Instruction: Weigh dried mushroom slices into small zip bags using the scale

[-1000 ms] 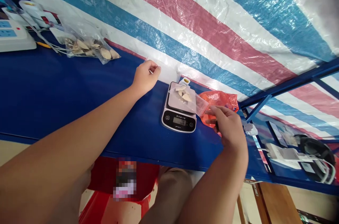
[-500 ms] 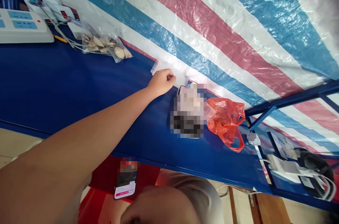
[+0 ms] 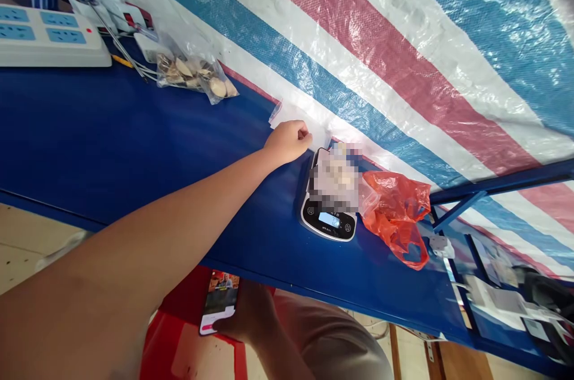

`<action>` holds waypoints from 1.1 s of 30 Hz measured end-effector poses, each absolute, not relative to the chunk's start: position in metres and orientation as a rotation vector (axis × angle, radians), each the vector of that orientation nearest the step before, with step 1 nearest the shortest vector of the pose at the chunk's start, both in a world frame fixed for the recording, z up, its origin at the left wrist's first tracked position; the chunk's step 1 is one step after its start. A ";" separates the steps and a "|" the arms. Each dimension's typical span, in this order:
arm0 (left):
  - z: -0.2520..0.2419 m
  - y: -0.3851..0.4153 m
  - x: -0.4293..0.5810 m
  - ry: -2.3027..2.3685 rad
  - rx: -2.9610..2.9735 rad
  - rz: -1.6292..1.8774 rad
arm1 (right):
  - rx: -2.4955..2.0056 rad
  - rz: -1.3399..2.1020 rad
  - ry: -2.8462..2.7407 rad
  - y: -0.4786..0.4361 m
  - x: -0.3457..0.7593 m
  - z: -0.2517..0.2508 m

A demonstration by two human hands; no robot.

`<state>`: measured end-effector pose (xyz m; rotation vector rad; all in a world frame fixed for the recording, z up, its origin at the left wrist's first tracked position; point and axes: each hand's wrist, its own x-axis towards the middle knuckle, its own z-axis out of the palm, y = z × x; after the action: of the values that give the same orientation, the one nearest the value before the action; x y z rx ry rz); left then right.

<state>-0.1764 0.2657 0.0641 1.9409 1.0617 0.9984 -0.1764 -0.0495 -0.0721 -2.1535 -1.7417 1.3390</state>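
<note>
My left hand [image 3: 287, 143] rests curled on a flat clear plastic bag [image 3: 293, 119] at the far edge of the blue table [image 3: 147, 134]. Just right of that hand stands a black-and-white digital kitchen scale [image 3: 329, 219] with a lit display, its top blurred out. An orange-red plastic bag [image 3: 397, 218] lies crumpled against the scale's right side. Below the table edge, my right hand [image 3: 246, 315] grips a smartphone [image 3: 219, 302] with its screen lit, over my lap. A clear bag of pale shell-like pieces [image 3: 194, 78] lies farther left.
A white power strip [image 3: 49, 36] with chargers and cords sits at the far left. A striped blue, red and white tarp [image 3: 359, 51] hangs behind the table. A red plastic stool [image 3: 179, 332] stands below. More cables and white devices lie at the right.
My right hand has left the orange-red bag and dropped below the table edge, now holding the phone. The orange-red bag lies spread beside the scale. My left hand stays on the flat bag.
</note>
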 end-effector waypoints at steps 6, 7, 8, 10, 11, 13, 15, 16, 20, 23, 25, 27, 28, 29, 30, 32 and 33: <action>0.065 0.266 -0.176 1.070 1.944 1.008 | -2.057 1.503 -1.693 -0.047 -0.166 -0.066; 0.064 0.266 -0.176 1.068 1.943 1.010 | -2.080 1.505 -1.686 -0.047 -0.165 -0.065; 0.064 0.266 -0.176 1.067 1.941 1.013 | -2.107 1.494 -1.680 -0.047 -0.164 -0.065; 0.064 0.266 -0.176 1.067 1.933 1.013 | -2.148 1.471 -1.669 -0.047 -0.163 -0.065; 0.064 0.266 -0.176 1.070 1.930 1.011 | -2.160 1.472 -1.659 -0.047 -0.164 -0.065; 0.064 0.265 -0.176 1.075 1.925 1.004 | -2.182 1.478 -1.630 -0.046 -0.165 -0.064; 0.064 0.265 -0.176 1.073 1.923 1.001 | -2.194 1.470 -1.611 -0.046 -0.166 -0.063; 0.064 0.265 -0.176 1.071 1.922 1.003 | -2.190 1.458 -1.612 -0.046 -0.167 -0.063; 0.064 0.265 -0.175 1.069 1.926 1.008 | -2.157 1.451 -1.613 -0.045 -0.167 -0.060; 0.063 0.266 -0.175 1.075 1.930 1.003 | -2.141 1.470 -1.602 -0.044 -0.167 -0.059; 0.062 0.266 -0.175 1.077 1.929 1.000 | -2.099 1.464 -1.629 -0.045 -0.168 -0.059; 0.062 0.267 -0.175 1.075 1.928 1.001 | -2.068 1.445 -1.675 -0.045 -0.168 -0.061; 0.062 0.267 -0.175 1.072 1.929 1.003 | -2.068 1.430 -1.698 -0.046 -0.169 -0.063; 0.062 0.267 -0.176 1.068 1.931 1.006 | -2.078 1.417 -1.718 -0.047 -0.169 -0.066; 0.062 0.267 -0.176 1.066 1.932 1.008 | -2.090 1.411 -1.732 -0.048 -0.170 -0.068; 0.063 0.266 -0.176 1.066 1.934 1.006 | -2.100 1.398 -1.760 -0.049 -0.170 -0.073; 0.064 0.266 -0.176 1.070 1.933 1.001 | -2.103 1.388 -1.769 -0.049 -0.169 -0.075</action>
<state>-0.1761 0.2659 0.0636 1.9332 1.0695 1.0011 -0.1694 -0.0488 -0.0751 -2.1030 -1.7692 1.3883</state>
